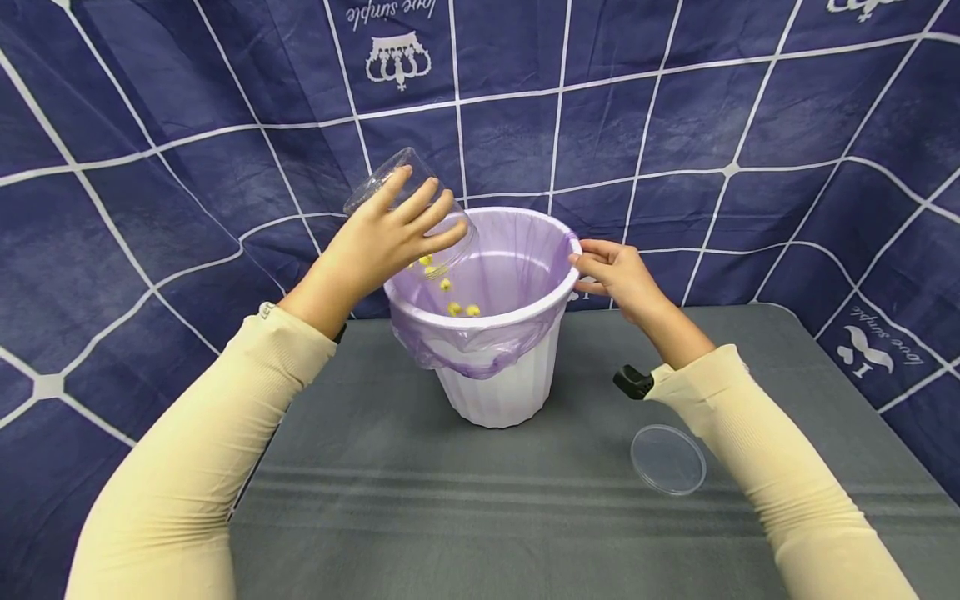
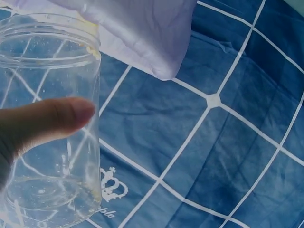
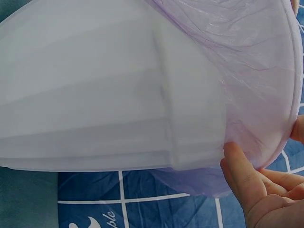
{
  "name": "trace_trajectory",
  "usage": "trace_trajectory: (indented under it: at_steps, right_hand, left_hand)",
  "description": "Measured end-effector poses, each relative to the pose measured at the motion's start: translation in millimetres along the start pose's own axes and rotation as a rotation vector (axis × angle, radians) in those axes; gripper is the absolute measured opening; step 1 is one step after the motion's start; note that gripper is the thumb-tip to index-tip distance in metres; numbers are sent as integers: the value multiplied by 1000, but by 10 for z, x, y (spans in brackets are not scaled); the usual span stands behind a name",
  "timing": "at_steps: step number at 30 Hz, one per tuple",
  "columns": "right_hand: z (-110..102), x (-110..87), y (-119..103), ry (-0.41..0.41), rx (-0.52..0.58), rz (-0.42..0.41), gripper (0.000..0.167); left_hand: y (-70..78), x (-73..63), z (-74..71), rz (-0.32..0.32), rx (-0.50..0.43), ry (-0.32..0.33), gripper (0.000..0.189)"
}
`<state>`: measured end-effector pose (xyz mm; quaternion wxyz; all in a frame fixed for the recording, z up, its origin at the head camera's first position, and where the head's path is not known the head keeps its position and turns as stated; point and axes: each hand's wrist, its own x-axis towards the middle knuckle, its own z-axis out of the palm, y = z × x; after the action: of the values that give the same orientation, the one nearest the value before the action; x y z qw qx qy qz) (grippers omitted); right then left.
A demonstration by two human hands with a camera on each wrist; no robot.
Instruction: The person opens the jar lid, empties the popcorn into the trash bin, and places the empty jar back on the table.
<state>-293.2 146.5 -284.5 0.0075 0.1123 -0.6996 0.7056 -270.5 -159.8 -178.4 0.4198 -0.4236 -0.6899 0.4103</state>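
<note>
My left hand [image 1: 382, 242] grips a clear plastic jar [image 2: 52, 80], fingers spread round its side. The jar is tipped over the trash can [image 1: 498, 396], its mouth down inside the rim. Small yellow pieces [image 1: 454, 309] drop from the mouth into the can. In the left wrist view the jar is mostly empty, with a few yellow bits near its mouth. A purple trash bag [image 1: 480, 342] lines the white can and folds over its rim. At the can's right side my right hand [image 1: 618, 275] pinches the bagged rim, thumb on top, fingers against the outer wall.
A clear round lid [image 1: 667, 460] lies flat on the grey tabletop [image 1: 450, 525], beside the right forearm. Behind and at both sides hangs a blue cloth [image 1: 510, 150] with white grid lines. A black strap piece [image 1: 633, 382] shows at the right wrist.
</note>
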Motion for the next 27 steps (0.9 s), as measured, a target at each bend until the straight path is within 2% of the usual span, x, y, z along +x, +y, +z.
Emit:
trace_trajectory:
  at_steps: [3, 6, 9, 11, 16, 22, 27]
  right_hand:
    - [0, 3, -3, -6, 2, 0, 56]
    - [2, 2, -6, -11, 0, 1, 56]
    - [5, 2, -6, -11, 1, 0, 55]
    - [3, 2, -5, -10, 0, -2, 55]
    - [3, 4, -6, -8, -3, -5, 55]
    - [-1, 1, 4, -7, -2, -1, 56]
    - [-5, 1, 12, -4, 4, -2, 56]
  left_hand:
    - [11, -4, 0, 0, 7, 13, 49]
    - [26, -20, 2, -48, -28, 19, 49]
    - [46, -41, 15, -148, -101, 43, 51]
    - [56, -64, 19, -225, -165, 30, 61]
    - [84, -141, 11, -397, -316, -56, 96]
    - [96, -202, -4, -567, -482, -75, 103]
    - [109, -220, -45, -716, -638, -59, 104]
